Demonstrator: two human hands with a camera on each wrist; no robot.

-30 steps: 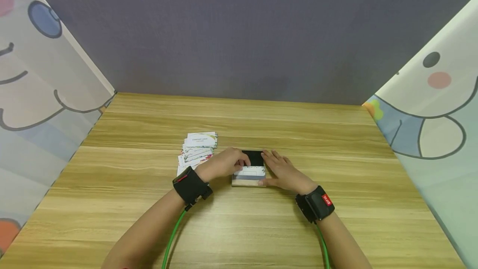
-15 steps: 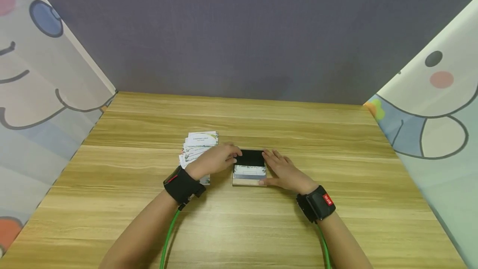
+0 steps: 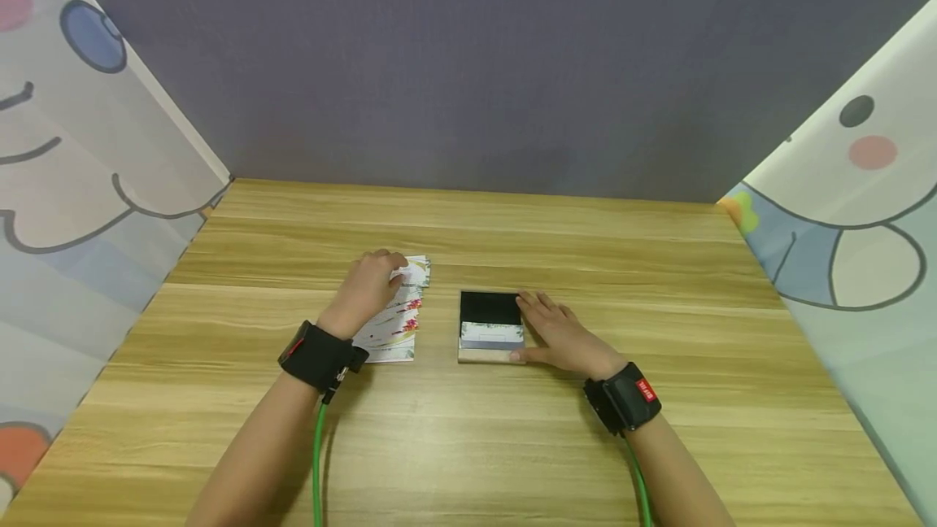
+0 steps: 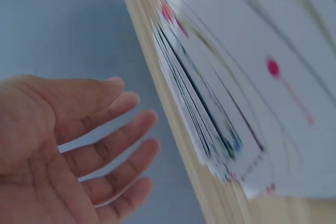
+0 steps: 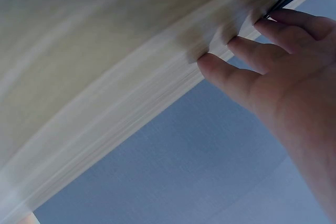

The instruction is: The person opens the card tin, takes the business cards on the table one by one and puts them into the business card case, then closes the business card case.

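A flat card case lies open on the table in the head view, black inside with a pale front edge. A white card with leaf print sits in its front part. My right hand rests at the case's right side, thumb at the front corner and straight fingers by the back corner. In the right wrist view its fingertips touch the table. Left of the case lies a spread pile of printed business cards. My left hand hovers at the pile's upper part, fingers loosely bent, nothing held in the left wrist view.
The wooden table reaches back to a grey panel. Cartoon-printed sheets stand on both sides. Each wrist wears a black band with a green cable running toward the front edge.
My left hand has left the card case and moved left to the upper part of the card pile, uncovering the case. My right hand has stayed at the case's right side.
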